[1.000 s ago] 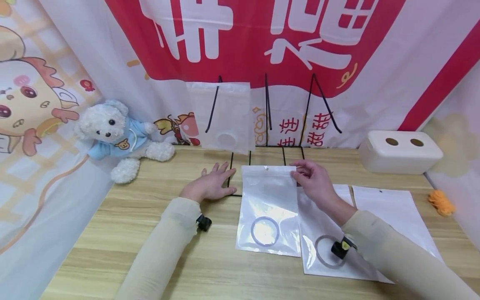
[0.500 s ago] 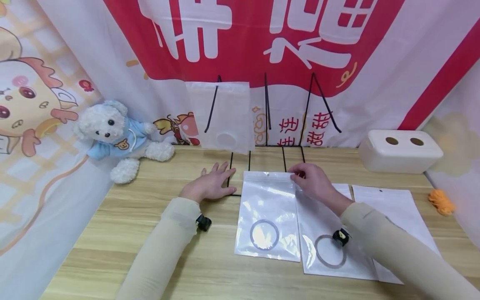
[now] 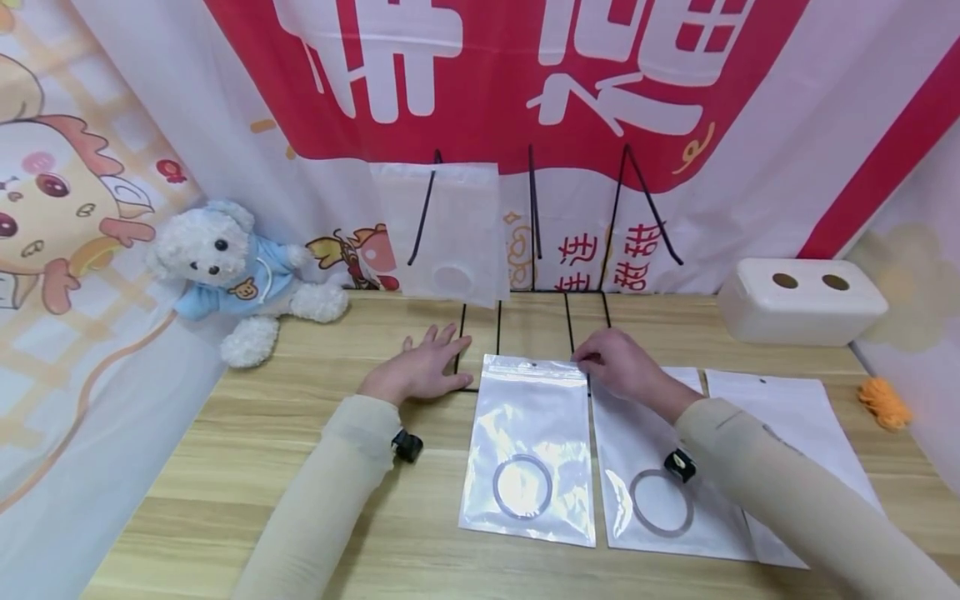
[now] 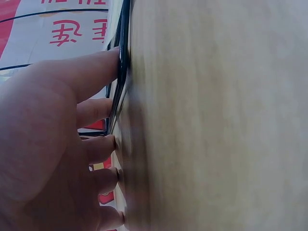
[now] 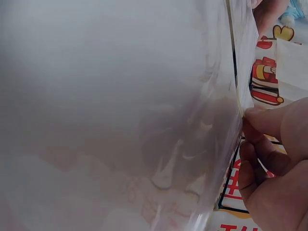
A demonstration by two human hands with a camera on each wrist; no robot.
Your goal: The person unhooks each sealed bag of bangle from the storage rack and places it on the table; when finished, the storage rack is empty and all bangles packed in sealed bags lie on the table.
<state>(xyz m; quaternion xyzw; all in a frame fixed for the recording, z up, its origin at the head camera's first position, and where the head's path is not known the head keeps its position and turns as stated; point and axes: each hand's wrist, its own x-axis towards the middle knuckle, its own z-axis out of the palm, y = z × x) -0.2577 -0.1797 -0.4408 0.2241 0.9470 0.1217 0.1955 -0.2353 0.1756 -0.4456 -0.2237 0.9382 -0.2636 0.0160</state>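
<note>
My right hand (image 3: 618, 365) pinches the top right corner of a white zip bag (image 3: 525, 425) with a ring-shaped mark low on its front. In the right wrist view, the thumb and index finger of the right hand (image 5: 276, 154) hold the edge of the bag (image 5: 110, 77). My left hand (image 3: 422, 365) rests with spread fingers on the table, at the base of a black wire rack (image 3: 459, 358). In the left wrist view, the thumb of the left hand (image 4: 53, 120) touches the black wire (image 4: 124, 53). Another zip bag (image 3: 442, 233) hangs from the rack's left hook.
Two more zip bags, one ringed (image 3: 626, 442) and one plain (image 3: 780, 433), lie right of the held bag. A white box with two holes (image 3: 802, 312) stands back right, near an orange yarn bundle (image 3: 885, 404). A plush bear (image 3: 240, 275) sits back left.
My right hand has drawn the zip bag toward the table's front and slightly left, so more of the rack's base shows behind it. The left hand has stayed in place.
</note>
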